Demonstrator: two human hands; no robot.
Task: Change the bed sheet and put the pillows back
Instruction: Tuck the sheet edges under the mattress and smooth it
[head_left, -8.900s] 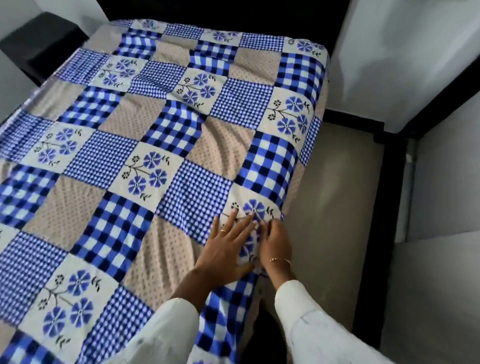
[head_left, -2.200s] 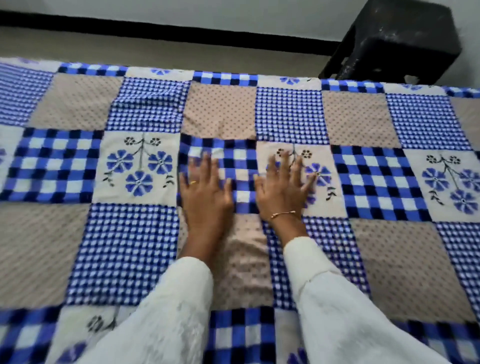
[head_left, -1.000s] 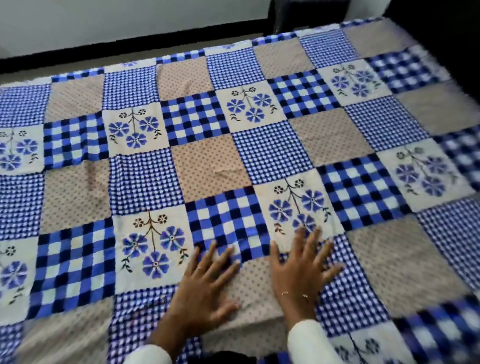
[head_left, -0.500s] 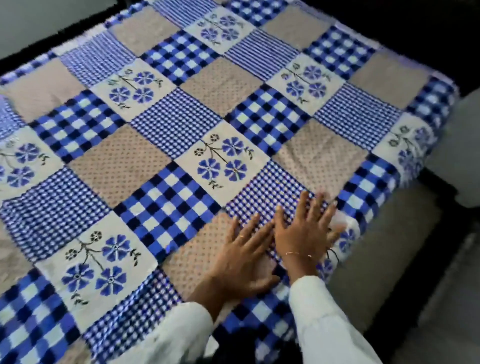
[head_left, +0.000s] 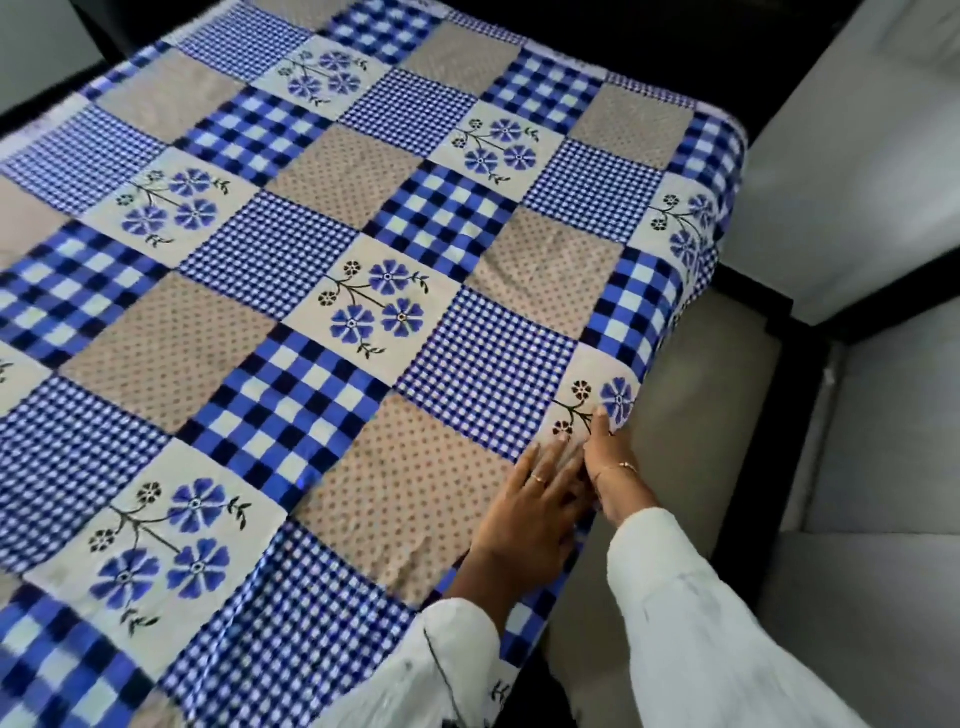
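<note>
Both hands are seen low and right of centre in the head view: the left hand is laid flat with fingers straight on the bed sheet, while the right hand is pressed at the mattress edge, its fingers hidden, so its hold cannot be told. Smoothing and tucking appears under way; pillows, nowhere seen, must be fetched next.
</note>
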